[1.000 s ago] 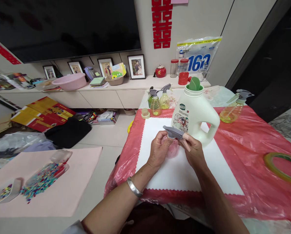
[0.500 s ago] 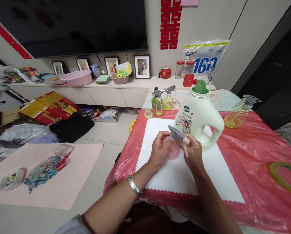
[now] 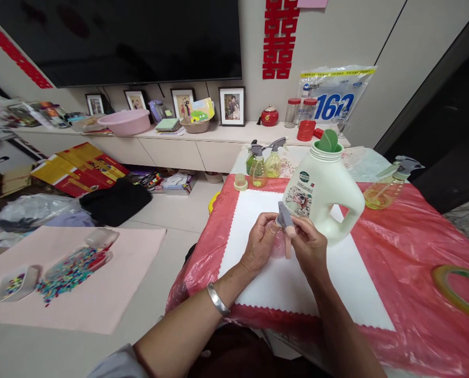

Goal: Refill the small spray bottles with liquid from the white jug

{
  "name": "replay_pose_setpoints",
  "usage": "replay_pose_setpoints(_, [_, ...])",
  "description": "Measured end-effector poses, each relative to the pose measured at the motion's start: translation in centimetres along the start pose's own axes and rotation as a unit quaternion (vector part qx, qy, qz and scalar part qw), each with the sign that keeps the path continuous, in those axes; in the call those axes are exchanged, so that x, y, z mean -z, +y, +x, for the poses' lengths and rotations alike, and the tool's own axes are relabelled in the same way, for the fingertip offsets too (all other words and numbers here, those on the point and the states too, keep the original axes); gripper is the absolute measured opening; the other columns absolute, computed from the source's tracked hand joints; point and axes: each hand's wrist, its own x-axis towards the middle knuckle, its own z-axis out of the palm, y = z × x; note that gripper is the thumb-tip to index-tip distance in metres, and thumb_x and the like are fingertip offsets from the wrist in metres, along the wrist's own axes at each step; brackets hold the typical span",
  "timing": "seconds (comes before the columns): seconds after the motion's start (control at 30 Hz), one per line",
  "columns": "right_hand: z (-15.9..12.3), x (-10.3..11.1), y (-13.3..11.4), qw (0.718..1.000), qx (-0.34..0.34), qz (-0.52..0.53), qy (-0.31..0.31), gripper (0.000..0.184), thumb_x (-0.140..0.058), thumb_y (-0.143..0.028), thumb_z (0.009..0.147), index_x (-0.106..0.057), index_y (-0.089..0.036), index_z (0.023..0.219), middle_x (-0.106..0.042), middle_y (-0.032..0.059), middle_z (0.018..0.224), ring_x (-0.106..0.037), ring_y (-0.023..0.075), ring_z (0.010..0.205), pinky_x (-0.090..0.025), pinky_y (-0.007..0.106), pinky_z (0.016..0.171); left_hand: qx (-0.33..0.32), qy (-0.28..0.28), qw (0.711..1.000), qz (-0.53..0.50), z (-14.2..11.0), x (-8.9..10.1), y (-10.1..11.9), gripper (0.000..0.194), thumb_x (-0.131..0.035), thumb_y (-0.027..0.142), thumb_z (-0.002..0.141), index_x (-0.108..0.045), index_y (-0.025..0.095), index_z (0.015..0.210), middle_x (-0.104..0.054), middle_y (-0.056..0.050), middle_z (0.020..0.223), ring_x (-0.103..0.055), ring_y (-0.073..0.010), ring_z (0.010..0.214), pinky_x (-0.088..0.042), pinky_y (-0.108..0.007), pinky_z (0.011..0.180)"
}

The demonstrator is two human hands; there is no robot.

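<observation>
My left hand (image 3: 260, 245) wraps around a small pink spray bottle (image 3: 277, 242) held above the white mat (image 3: 274, 283). My right hand (image 3: 308, 247) pinches the bottle's grey trigger head (image 3: 285, 216), whose nozzle points toward me. Most of the bottle's body is hidden by my fingers. Just behind my hands stands a large white detergent jug (image 3: 326, 189) with an open green mouth.
A red plastic cover (image 3: 407, 247) lies over the table. Two yellow-green spray bottles (image 3: 266, 163) and a small cup (image 3: 240, 182) stand at its far edge, another spray bottle (image 3: 390, 184) at the right, a tape roll (image 3: 460, 286) near right. Coloured beads (image 3: 63, 273) lie on a pink mat on the floor.
The grey trigger head has turned in my right hand, from pointing left to pointing toward me. My left hand keeps hold of the pink bottle. The camera has shifted slightly.
</observation>
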Motion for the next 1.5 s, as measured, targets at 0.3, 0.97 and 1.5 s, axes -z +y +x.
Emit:
replay_pose_setpoints(0.3, [-0.3,-0.1,-0.2,1.0,-0.003,-0.025,-0.008,0.028,-0.07,-0.036,0.092,-0.071,-0.019,0.113,-0.053,0.0009,0.084,-0.049,0.0107,0.075,-0.043,0.024,0.07,-0.014,0.001,1.0,-0.015,0.3,0.3,-0.6,0.038,-0.071,0.053,0.087,-0.058,0.021,0.101,-0.064,-0.003,0.097,-0.06,-0.0174,0.091,-0.046,-0.031,0.088])
replay_pose_setpoints(0.97, [-0.3,-0.6,0.6,0.997,-0.067,0.015,-0.023,0.043,-0.073,-0.048,0.085,-0.068,-0.016,0.112,-0.046,0.0003,0.081,-0.045,0.0107,0.073,-0.039,0.024,0.068,0.004,0.004,0.999,0.034,0.1,0.4,0.3,0.048,-0.069,0.063,0.084,-0.06,0.02,0.104,-0.068,-0.006,0.103,-0.063,-0.024,0.101,-0.047,-0.039,0.096])
replay_pose_setpoints(1.5, [-0.8,-1.3,0.8,0.995,-0.096,0.018,-0.002,0.042,-0.073,-0.053,0.085,-0.059,-0.015,0.097,-0.041,-0.0015,0.075,-0.038,0.0098,0.069,-0.036,0.023,0.064,-0.009,0.005,1.0,-0.026,0.4,0.0,-0.9,0.053,-0.064,0.066,0.086,-0.059,0.02,0.111,-0.07,-0.008,0.113,-0.066,-0.0227,0.107,-0.048,-0.04,0.102])
